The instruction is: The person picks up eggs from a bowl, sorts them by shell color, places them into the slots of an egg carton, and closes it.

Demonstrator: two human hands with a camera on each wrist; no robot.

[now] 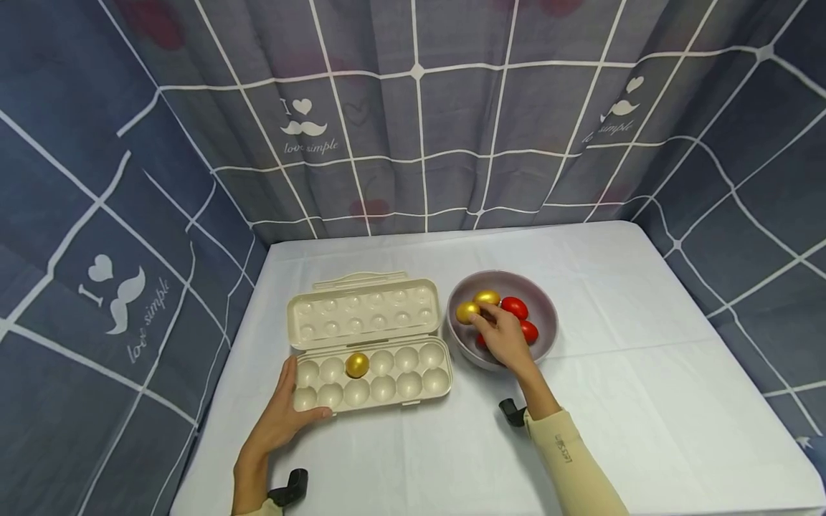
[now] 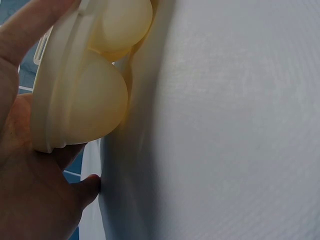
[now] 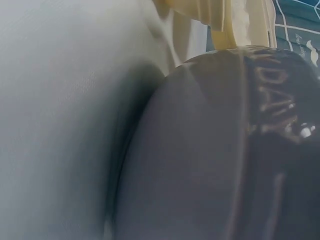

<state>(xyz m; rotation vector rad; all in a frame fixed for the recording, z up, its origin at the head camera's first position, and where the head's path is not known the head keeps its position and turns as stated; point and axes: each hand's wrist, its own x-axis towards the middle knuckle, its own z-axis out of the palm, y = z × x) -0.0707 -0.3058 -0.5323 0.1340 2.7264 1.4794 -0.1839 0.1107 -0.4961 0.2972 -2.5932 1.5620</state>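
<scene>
Curled over the eggs in the bowl (image 1: 548,315), the right hand (image 1: 502,335) has its fingertips at the nearer gold egg (image 1: 466,312), but whether the grip has closed on it cannot be told: the fingers hide the contact, and the right wrist view shows only the bowl's dark outer wall (image 3: 215,150) and the table (image 3: 60,100). A second gold egg (image 1: 487,297) lies just behind the first, and two red eggs (image 1: 514,307) sit beside the hand, one partly under it.

The left hand (image 1: 284,416) rests flat against the near left corner of the egg tray (image 1: 371,376), thumb along the front edge and fingers up the side, steadying it and not gripping. In the left wrist view the palm (image 2: 30,190) presses on the tray's rim, with the rounded undersides of two cups (image 2: 95,100) showing. The tray's lid (image 1: 363,312) lies open behind it. One gold egg (image 1: 357,365) already sits in the back row, third cup from the left; the other cups are bare.

The eggs look glossy and smooth, so they would likely slip under a loose pinch and roll in the bowl. Fingertips spread round the widest part look the safest hold. The tray looks light and thin, apt to slide on the white table (image 1: 619,401) unless held.
</scene>
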